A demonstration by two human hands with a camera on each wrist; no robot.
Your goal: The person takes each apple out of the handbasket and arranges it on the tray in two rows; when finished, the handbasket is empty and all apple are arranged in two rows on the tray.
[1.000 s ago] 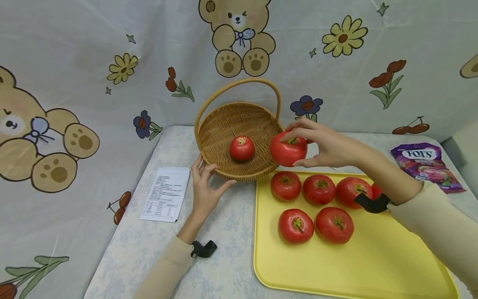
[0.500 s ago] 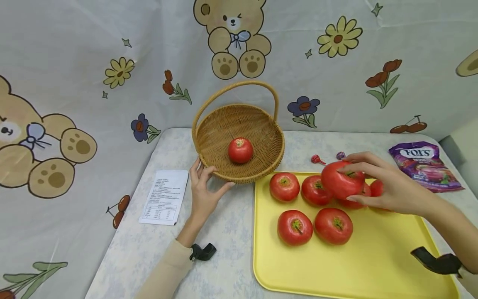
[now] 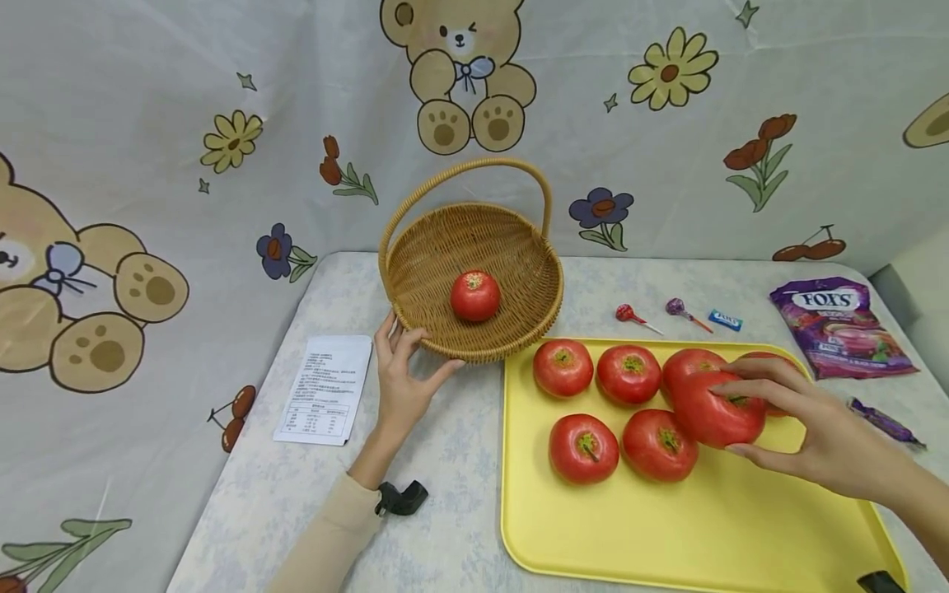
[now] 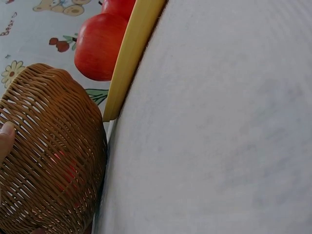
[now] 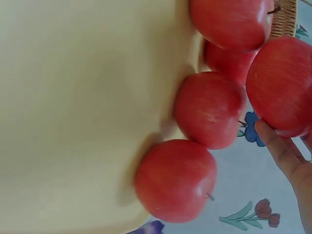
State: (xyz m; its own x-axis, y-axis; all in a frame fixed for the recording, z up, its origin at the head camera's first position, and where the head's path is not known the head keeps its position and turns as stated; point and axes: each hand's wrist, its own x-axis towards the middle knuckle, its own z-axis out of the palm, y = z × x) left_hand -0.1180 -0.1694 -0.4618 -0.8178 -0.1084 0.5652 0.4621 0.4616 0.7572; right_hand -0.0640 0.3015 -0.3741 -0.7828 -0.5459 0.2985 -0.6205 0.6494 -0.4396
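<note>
My right hand [image 3: 808, 424] grips a red apple [image 3: 719, 409] over the yellow tray [image 3: 667, 535], thumb on the near side and fingers over its top. The right wrist view shows this held apple [image 5: 282, 87] apart from the tray floor. Several other red apples [image 3: 584, 449] sit on the tray, partly hidden at the right by the hand and held apple. My left hand [image 3: 403, 387] holds the near left side of a wicker basket [image 3: 511, 239], which leans with its opening toward me. Inside lies one red apple [image 3: 475, 296]. In the left wrist view a thumb [image 4: 6, 139] presses the weave.
Behind the tray lie a red lollipop [image 3: 626, 313], a purple lollipop [image 3: 676, 307] and a small blue sweet [image 3: 725, 319]. A purple candy bag [image 3: 838, 325] and a wrapped candy [image 3: 885, 422] lie at right. A printed white packet [image 3: 324, 389] lies left of the basket.
My right hand has carried its apple from the basket's right rim rightward and nearer, over the tray. The lollipops and blue sweet have come into view. My left hand stays on the basket.
</note>
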